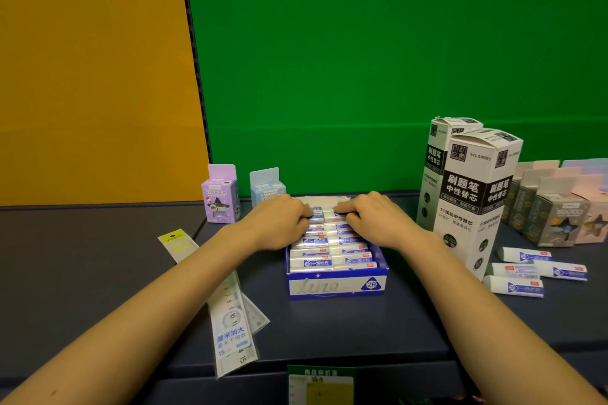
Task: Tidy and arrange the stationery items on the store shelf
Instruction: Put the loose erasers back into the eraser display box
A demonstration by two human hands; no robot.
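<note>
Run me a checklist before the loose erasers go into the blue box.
1. Hands free to pick up: left hand and right hand both rest on the boxed erasers, fingertips hidden. Cannot tell.
2. Near rows in the blue box lie flat and lined up. Ok.
3. Room at the box's far end: mostly covered by the hands. Cannot tell.
4. Loose erasers lie scattered on the shelf, right of the refill boxes. Not ok.
5. Refill boxes stand upright. Ok.
6. Ruler packets lie slanted, reaching the shelf's front edge. Not ok.
</note>
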